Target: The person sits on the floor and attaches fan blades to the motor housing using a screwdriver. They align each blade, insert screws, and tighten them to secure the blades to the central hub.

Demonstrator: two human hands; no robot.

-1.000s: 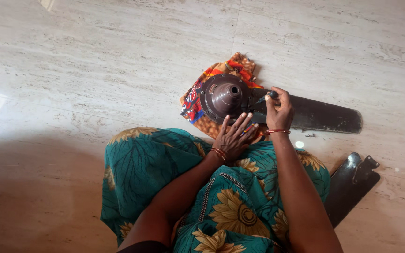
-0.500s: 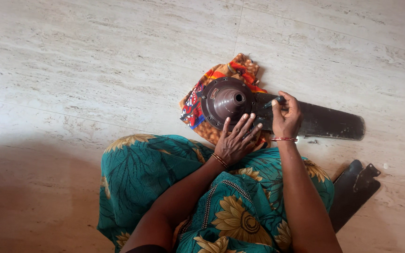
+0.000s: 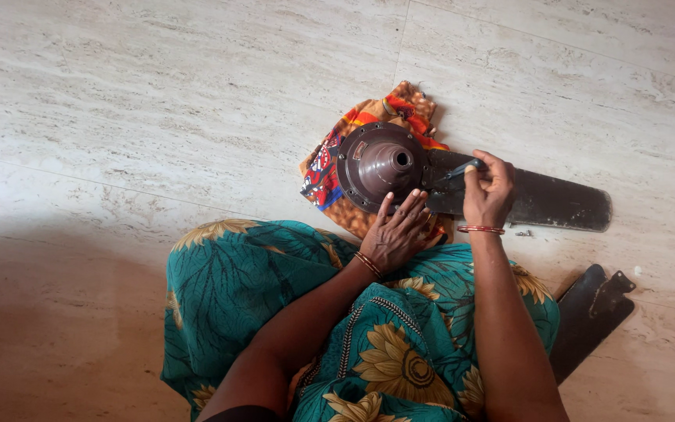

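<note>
Two hands are at work on a brown ceiling-fan motor (image 3: pixel 384 166) that lies on a patterned cloth (image 3: pixel 323 173) on the pale stone floor (image 3: pixel 158 101), just ahead of the person's knees; one dark blade (image 3: pixel 556 203) runs out from the motor toward 3 o'clock and is fixed to it at its inner end.

Left hand (image 3: pixel 396 234): fingers spread and flat, fingertips resting on the motor's rim at about 6 o'clock; it presses rather than grips.

Right hand (image 3: pixel 487 191): fingers curled shut round a small dark tool (image 3: pixel 458 169), apparently a screwdriver, whose tip points at the blade's bracket at the 3 o'clock side of the motor; whether the tip sits in a screw cannot be told.

Handling, as judged: the motor looks like cast metal, heavy and rigid, and the smooth domed top offers poor purchase; the rim is the sound place to steady it; the cloth beneath should check sliding on the polished floor. The blade appears thin, stiff sheet, liable to bend if used as a lever; best held near the bracket.

Loose screws (image 3: pixel 522 233) lie on the floor just below the blade; a second, detached blade (image 3: pixel 587 316) lies at 4 o'clock, beside the person's knee.
</note>
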